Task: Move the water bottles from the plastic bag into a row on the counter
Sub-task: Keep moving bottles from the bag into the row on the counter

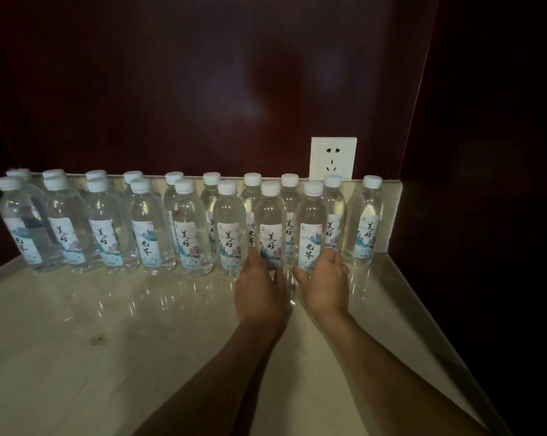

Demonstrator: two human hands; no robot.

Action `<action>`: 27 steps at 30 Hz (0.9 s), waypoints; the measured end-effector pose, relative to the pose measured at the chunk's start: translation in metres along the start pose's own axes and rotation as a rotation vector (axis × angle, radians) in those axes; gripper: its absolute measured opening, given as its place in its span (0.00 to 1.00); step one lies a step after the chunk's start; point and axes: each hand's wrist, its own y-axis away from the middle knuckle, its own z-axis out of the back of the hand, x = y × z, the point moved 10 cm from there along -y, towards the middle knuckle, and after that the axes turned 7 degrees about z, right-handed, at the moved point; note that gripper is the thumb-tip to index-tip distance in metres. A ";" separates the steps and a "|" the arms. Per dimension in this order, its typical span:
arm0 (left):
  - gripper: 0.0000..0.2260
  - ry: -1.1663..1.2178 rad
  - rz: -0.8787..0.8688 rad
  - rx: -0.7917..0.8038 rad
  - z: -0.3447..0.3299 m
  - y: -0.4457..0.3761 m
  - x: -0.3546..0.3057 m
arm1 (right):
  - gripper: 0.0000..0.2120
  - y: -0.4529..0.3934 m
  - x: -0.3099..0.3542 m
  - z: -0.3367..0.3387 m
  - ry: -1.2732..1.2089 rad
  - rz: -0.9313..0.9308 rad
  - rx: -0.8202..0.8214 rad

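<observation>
Several clear water bottles with white caps and printed labels stand upright in two rows along the back of the pale marble counter [108,325]. My left hand [259,291] wraps the base of one front-row bottle [270,221]. My right hand [325,287] wraps the base of the neighbouring front-row bottle [311,225]. Both bottles rest on the counter at the right end of the front row. One bottle [365,221] stands alone at the far right of the back row. No plastic bag is in view.
A dark red wall rises behind the bottles, with a white power socket [333,158] above the back ledge. The counter's right edge runs diagonally toward the lower right beside a dark side wall. The room is dim.
</observation>
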 end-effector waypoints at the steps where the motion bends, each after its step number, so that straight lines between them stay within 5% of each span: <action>1: 0.14 -0.004 0.002 0.000 0.002 0.000 0.001 | 0.28 0.000 0.000 0.000 -0.007 0.000 -0.002; 12: 0.15 -0.268 0.094 0.010 0.007 -0.015 0.004 | 0.24 0.000 0.001 0.002 0.009 0.014 -0.014; 27: 0.11 -0.187 0.096 0.006 0.011 -0.010 0.005 | 0.25 -0.001 -0.001 0.003 -0.006 0.012 -0.036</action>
